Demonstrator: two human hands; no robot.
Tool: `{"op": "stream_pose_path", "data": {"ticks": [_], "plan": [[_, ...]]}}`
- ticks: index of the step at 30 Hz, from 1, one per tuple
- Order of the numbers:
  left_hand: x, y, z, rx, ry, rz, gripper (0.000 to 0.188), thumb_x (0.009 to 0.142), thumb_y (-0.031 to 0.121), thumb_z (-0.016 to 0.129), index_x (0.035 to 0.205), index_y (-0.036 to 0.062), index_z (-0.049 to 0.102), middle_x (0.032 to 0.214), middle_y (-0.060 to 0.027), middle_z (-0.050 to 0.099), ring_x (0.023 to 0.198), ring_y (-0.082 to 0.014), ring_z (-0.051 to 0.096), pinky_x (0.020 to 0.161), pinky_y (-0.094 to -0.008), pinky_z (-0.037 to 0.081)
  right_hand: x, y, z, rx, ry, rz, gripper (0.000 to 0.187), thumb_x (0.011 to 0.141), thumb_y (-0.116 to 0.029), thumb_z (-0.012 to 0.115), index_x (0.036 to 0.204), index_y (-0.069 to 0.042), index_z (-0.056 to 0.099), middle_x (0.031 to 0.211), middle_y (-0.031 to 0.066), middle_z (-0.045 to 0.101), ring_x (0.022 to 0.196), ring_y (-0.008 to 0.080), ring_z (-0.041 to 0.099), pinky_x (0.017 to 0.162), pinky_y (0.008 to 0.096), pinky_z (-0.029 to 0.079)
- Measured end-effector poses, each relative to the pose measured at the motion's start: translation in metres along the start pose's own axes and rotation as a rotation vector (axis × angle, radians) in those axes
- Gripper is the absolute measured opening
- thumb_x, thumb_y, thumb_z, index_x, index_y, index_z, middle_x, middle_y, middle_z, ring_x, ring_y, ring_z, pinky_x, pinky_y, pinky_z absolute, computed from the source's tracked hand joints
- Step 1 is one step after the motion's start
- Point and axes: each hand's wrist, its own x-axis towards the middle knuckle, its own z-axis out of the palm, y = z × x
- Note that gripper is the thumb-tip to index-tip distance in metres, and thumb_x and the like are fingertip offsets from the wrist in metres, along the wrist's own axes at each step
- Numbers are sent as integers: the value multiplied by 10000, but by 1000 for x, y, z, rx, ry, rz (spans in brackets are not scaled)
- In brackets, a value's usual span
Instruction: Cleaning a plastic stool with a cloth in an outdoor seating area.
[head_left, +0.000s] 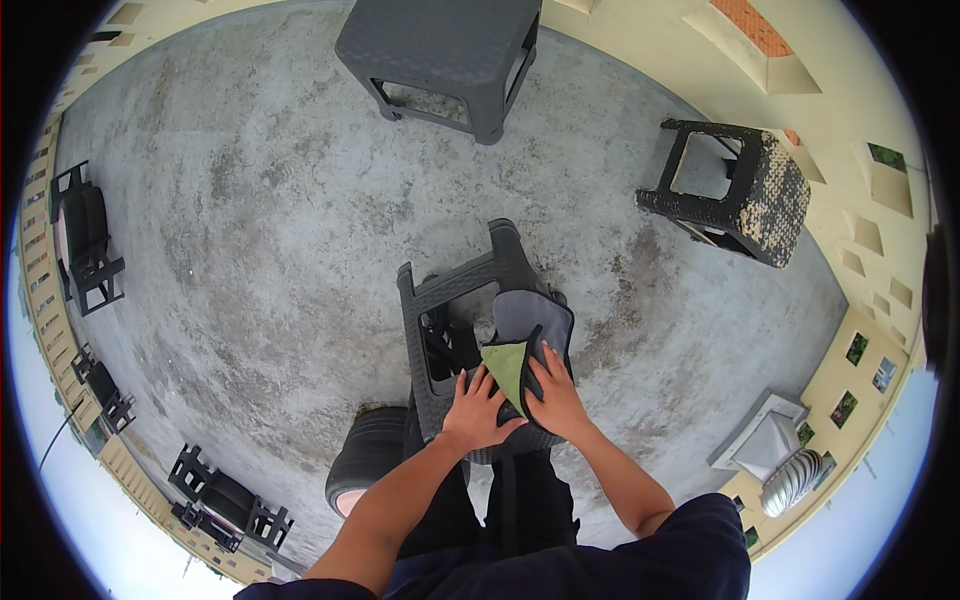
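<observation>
A grey and green cleaning cloth (528, 345) lies over the edge of a dark plastic stool (455, 330) tipped on its side, its long axis running away from the person, green face toward them. The left hand (478, 412) presses flat, fingers spread, on the stool beside the cloth's green corner. The right hand (556, 398) lies open on the cloth, gripping nothing.

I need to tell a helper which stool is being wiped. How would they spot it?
On the grey concrete rooftop, look at its middle, just ahead of the person. The dark grey stool there lies tipped over under both hands, with a green and grey cloth on it; the others stand untouched.
</observation>
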Motion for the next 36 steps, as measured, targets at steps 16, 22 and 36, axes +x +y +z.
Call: {"op": "stream_pose_path", "data": {"ticks": [16,22,36], "plan": [[-9,-1,11,23,93,-7,804,879,650,575,1527,217,381,1579,-178,322,1478,-391,267,1166,-618,227,323,45,52,-272,-215,350,657,974,-535,449,1570,-303,300,1690,23,52,1541,329,111,1168,610,246],[-10,-6,9,-5,63,-27,796,898,663,527,1546,240,339,1597,-168,292,1486,-393,246,1172,-626,204,283,27,46,-253,-209,452,801,926,-567,535,1597,-283,200,1684,91,65,1513,383,201,1147,587,307],[-13,-5,18,24,156,24,725,864,615,605,1376,108,527,1436,-183,475,1400,-354,398,1149,-560,295,7,-9,13,-74,26,101,724,918,-324,624,1550,-140,322,1588,299,210,1432,487,294,1172,492,304]]}}
